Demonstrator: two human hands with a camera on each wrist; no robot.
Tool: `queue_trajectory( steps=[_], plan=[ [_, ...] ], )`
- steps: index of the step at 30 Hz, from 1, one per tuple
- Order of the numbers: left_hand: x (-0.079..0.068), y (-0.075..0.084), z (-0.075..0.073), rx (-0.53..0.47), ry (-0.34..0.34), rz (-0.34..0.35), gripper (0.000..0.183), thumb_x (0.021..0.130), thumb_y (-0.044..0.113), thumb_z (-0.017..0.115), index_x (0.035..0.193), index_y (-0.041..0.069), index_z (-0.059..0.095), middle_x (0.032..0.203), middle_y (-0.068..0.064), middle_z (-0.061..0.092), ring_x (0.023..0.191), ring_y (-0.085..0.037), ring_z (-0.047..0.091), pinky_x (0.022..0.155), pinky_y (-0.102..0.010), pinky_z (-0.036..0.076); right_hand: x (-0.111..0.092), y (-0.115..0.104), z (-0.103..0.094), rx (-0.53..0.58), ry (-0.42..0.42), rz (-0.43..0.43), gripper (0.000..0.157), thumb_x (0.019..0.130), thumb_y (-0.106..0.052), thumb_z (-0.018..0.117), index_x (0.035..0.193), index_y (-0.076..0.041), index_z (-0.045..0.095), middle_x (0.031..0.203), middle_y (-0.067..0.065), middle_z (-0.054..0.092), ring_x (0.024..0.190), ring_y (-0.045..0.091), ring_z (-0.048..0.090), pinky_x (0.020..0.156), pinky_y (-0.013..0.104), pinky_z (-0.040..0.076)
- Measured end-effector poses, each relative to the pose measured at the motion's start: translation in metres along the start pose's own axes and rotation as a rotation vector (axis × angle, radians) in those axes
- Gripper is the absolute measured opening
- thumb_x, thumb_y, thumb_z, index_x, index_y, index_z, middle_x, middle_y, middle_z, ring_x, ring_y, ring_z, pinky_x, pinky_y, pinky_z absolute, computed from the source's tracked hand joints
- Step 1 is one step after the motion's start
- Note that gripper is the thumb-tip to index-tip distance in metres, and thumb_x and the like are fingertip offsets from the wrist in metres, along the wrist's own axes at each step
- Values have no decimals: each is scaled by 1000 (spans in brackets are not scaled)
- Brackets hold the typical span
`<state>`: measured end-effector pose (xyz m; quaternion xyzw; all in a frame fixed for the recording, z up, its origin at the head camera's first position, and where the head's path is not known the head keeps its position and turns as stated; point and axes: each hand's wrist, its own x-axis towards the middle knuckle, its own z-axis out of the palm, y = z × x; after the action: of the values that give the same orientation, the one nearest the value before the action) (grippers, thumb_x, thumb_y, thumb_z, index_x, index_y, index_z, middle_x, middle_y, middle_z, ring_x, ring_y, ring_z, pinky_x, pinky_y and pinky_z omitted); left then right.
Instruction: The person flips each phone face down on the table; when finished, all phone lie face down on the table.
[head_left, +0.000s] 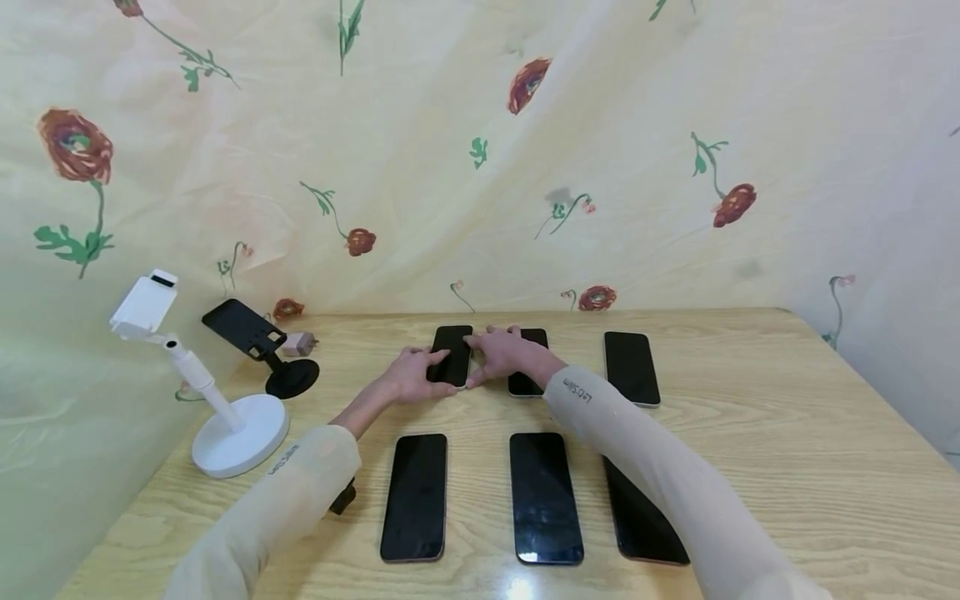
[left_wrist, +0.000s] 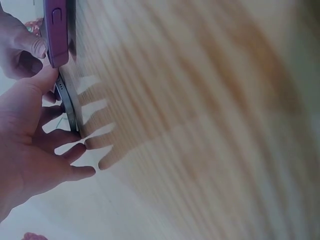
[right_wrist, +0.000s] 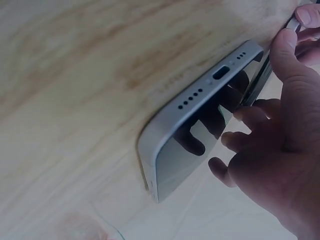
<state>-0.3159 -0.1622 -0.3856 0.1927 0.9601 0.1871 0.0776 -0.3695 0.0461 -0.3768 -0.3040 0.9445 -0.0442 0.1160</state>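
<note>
Floral cloth [head_left: 420, 150] hung behind the counter [head_left: 750, 392] | phone [head_left: 457, 365] lay near the counter's far edge, between both hands, long axis running roughly fore-and-aft | left hand [head_left: 409, 375] pinched its left side, right hand [head_left: 501, 353] its right, thumbs at the near end | neither looked clearly nearer

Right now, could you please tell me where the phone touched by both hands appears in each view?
Head: handled phone, just left of centre, slightly low.
Left wrist: handled phone, at left, just below the purple-edged phone.
Right wrist: handled phone, upper right, beyond the silver-edged phone.
Shared landmark: the right hand, visible in all three.
</note>
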Motion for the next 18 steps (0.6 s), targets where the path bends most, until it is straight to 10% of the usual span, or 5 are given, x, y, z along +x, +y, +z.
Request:
queue_trajectory(
  steps=[18],
  plan=[
    [-3, -4, -2, -62, 3, 48, 76, 98, 39, 65, 157, 5, 32, 154, -31, 30, 140, -48, 25, 108, -61, 28, -3, 6, 0, 151, 43, -67, 91, 92, -49, 70, 159, -6, 25, 159, 11, 34, 147, 39, 17, 110, 68, 12]
  ],
)
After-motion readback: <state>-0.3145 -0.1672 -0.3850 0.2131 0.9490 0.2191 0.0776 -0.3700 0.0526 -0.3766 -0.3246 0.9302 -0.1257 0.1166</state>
